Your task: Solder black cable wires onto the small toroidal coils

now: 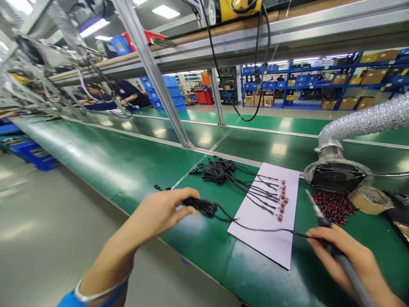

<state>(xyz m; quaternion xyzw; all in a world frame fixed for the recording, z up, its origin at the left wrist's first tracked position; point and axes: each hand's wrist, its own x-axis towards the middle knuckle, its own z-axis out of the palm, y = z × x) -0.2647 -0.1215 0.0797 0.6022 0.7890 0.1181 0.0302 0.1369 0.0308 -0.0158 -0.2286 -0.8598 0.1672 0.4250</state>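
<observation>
centrally, the left hand (159,213) pinches a coiled black cable (204,207) between thumb and fingers, low over the near edge of the green table (128,170). the cable's free end runs across a white sheet (271,243) to the right hand (348,256), whose grip is closed round a soldering iron (318,212), tip raised and tilted left. more cables (220,170) lie heaped behind, their copper coils (283,200) resting on the sheet. a fan (335,178) and red bits (334,207) lie at right.
</observation>
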